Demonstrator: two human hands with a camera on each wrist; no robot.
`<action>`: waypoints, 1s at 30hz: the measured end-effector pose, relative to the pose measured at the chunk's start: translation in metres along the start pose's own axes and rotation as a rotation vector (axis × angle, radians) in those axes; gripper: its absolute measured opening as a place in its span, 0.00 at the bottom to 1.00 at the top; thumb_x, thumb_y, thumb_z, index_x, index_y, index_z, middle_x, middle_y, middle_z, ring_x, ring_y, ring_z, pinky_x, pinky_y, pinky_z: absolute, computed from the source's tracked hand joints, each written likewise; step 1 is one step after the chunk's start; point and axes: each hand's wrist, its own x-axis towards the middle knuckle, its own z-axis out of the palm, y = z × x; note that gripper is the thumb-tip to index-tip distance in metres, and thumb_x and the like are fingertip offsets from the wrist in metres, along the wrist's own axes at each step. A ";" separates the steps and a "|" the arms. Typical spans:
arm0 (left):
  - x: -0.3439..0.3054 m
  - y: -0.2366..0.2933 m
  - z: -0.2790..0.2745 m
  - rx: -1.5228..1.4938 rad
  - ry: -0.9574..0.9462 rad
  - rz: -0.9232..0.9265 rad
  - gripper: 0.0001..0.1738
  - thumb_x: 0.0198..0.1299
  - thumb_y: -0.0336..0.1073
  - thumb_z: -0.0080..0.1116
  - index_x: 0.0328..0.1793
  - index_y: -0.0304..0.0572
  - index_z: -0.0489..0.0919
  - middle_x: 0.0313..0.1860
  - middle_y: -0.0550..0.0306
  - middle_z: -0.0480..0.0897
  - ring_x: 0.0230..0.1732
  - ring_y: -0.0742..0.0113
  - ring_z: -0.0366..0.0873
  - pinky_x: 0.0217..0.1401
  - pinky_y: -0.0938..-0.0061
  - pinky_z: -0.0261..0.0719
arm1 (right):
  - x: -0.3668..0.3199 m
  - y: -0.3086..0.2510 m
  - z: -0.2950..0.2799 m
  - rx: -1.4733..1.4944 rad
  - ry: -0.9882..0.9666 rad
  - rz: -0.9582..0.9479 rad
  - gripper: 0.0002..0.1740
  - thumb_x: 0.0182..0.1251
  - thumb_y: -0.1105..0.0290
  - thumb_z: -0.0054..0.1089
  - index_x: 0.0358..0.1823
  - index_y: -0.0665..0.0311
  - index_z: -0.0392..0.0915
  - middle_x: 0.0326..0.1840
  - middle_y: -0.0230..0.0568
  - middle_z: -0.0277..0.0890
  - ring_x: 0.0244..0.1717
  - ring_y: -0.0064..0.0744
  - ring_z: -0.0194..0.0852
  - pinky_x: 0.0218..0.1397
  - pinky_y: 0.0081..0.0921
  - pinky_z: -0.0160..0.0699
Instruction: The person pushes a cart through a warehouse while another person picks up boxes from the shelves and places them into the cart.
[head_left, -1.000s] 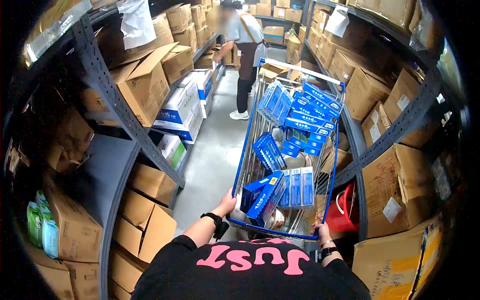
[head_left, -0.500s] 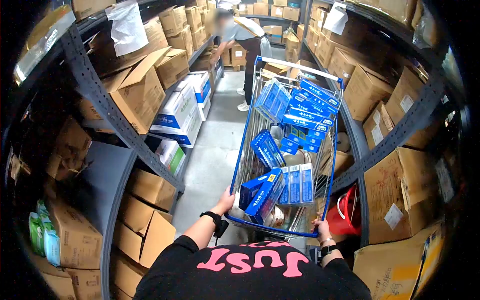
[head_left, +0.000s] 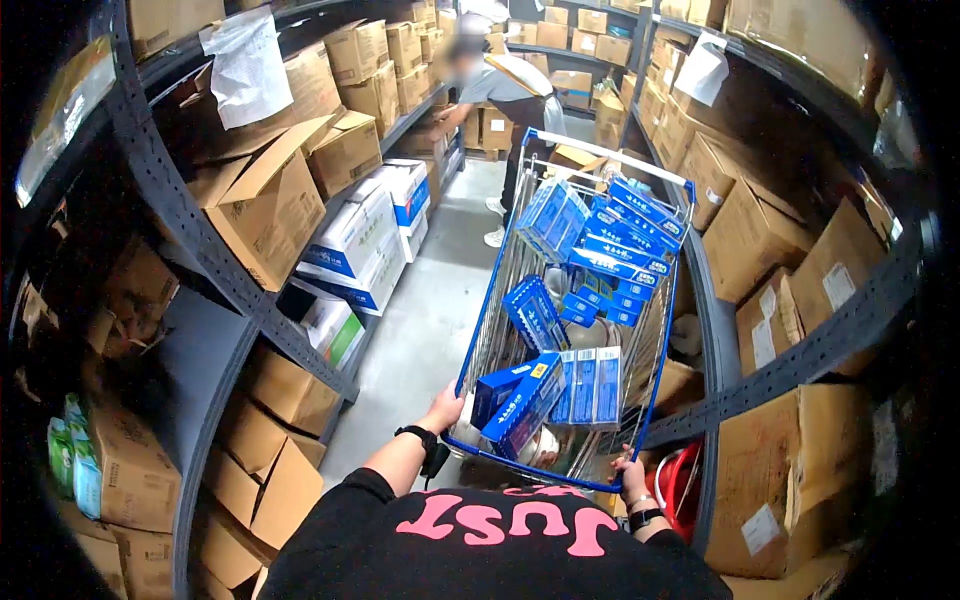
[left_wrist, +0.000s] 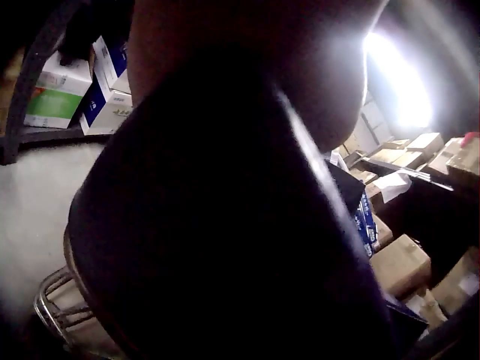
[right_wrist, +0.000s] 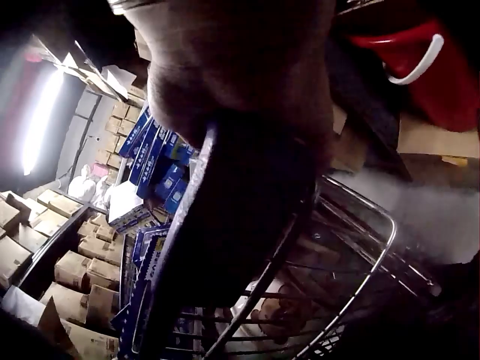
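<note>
A wire shopping cart with a blue rim (head_left: 560,477) stands in the aisle, loaded with blue-and-white boxes (head_left: 553,218). My left hand (head_left: 443,408) grips the rim at its near left corner. At the near right corner my right hand (head_left: 630,476) holds the rim, its fingers curled over it. Blue packs (head_left: 524,405) lean inside the near end, beside upright clear-wrapped ones (head_left: 590,387). In the left wrist view the left hand (left_wrist: 247,67) is mostly dark; the right wrist view shows the right hand (right_wrist: 232,75) against the dark rim.
Shelves with cardboard boxes (head_left: 265,210) line both sides. A person in a grey top (head_left: 500,85) bends toward the left shelf, beyond the cart's far left corner. White-and-blue cartons (head_left: 360,245) jut from the left shelf. A red bucket (head_left: 683,490) sits beside my right hand.
The view has shifted, with the right shelf's boxes looking nearer and the red bucket lower in view. The other person bends further toward the left shelf. Both hands keep their grip on the cart.
</note>
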 end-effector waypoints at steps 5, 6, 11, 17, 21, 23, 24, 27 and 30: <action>0.038 0.030 0.009 -0.038 0.027 0.125 0.21 0.49 0.33 0.42 0.53 0.42 0.65 0.39 0.44 0.73 0.43 0.56 0.70 0.46 0.70 0.66 | 0.034 -0.042 0.006 0.006 0.017 0.041 0.30 0.41 0.79 0.41 0.52 0.60 0.54 0.21 0.32 0.62 0.28 0.27 0.64 0.20 0.31 0.70; 0.051 0.031 0.011 -0.030 0.042 0.161 0.21 0.49 0.34 0.43 0.53 0.42 0.65 0.36 0.47 0.73 0.39 0.59 0.70 0.44 0.71 0.67 | 0.042 -0.049 0.008 0.015 0.019 0.031 0.30 0.41 0.79 0.40 0.52 0.60 0.55 0.20 0.32 0.62 0.28 0.27 0.64 0.20 0.31 0.70; 0.083 0.048 0.012 0.082 0.040 0.108 0.21 0.50 0.35 0.43 0.53 0.42 0.64 0.40 0.43 0.74 0.43 0.57 0.71 0.45 0.69 0.67 | 0.072 -0.078 0.018 0.044 0.028 0.035 0.30 0.40 0.79 0.41 0.51 0.59 0.56 0.20 0.32 0.62 0.27 0.27 0.64 0.17 0.30 0.69; 0.130 0.052 0.005 -0.043 -0.033 0.095 0.22 0.49 0.31 0.37 0.54 0.39 0.60 0.42 0.34 0.70 0.46 0.43 0.67 0.48 0.61 0.65 | 0.110 -0.097 0.036 0.077 0.073 0.037 0.27 0.42 0.79 0.40 0.50 0.60 0.58 0.20 0.32 0.63 0.27 0.27 0.63 0.17 0.33 0.68; 0.165 0.058 -0.013 -0.009 -0.093 0.110 0.25 0.48 0.30 0.37 0.56 0.33 0.57 0.44 0.32 0.68 0.49 0.41 0.65 0.51 0.61 0.62 | 0.123 -0.110 0.068 0.053 0.200 0.019 0.23 0.43 0.80 0.40 0.47 0.63 0.59 0.25 0.37 0.68 0.26 0.30 0.67 0.16 0.30 0.72; 0.174 0.051 -0.017 -0.023 -0.086 0.128 0.26 0.48 0.30 0.37 0.57 0.33 0.56 0.46 0.32 0.67 0.50 0.42 0.64 0.54 0.62 0.60 | 0.115 -0.120 0.087 -0.059 0.235 0.063 0.18 0.43 0.80 0.39 0.41 0.65 0.62 0.27 0.39 0.70 0.24 0.32 0.67 0.15 0.29 0.72; 0.183 0.048 -0.019 -0.045 -0.086 0.146 0.26 0.48 0.30 0.37 0.57 0.33 0.56 0.46 0.32 0.67 0.51 0.42 0.64 0.54 0.62 0.60 | 0.120 -0.119 0.089 -0.061 0.245 0.066 0.17 0.43 0.80 0.39 0.40 0.65 0.63 0.27 0.40 0.70 0.24 0.32 0.67 0.15 0.29 0.72; 0.205 0.051 -0.029 -0.069 -0.084 0.165 0.26 0.48 0.31 0.37 0.57 0.33 0.56 0.46 0.32 0.67 0.51 0.42 0.63 0.54 0.63 0.60 | 0.134 -0.129 0.103 -0.036 0.216 0.084 0.20 0.43 0.81 0.38 0.43 0.65 0.62 0.27 0.40 0.69 0.24 0.32 0.66 0.15 0.29 0.72; 0.217 0.077 -0.048 -0.033 -0.120 0.093 0.26 0.48 0.30 0.37 0.56 0.34 0.56 0.46 0.33 0.68 0.51 0.42 0.64 0.53 0.63 0.61 | 0.148 -0.147 0.120 -0.020 0.233 0.050 0.26 0.43 0.82 0.37 0.49 0.64 0.59 0.25 0.38 0.68 0.25 0.31 0.66 0.16 0.30 0.72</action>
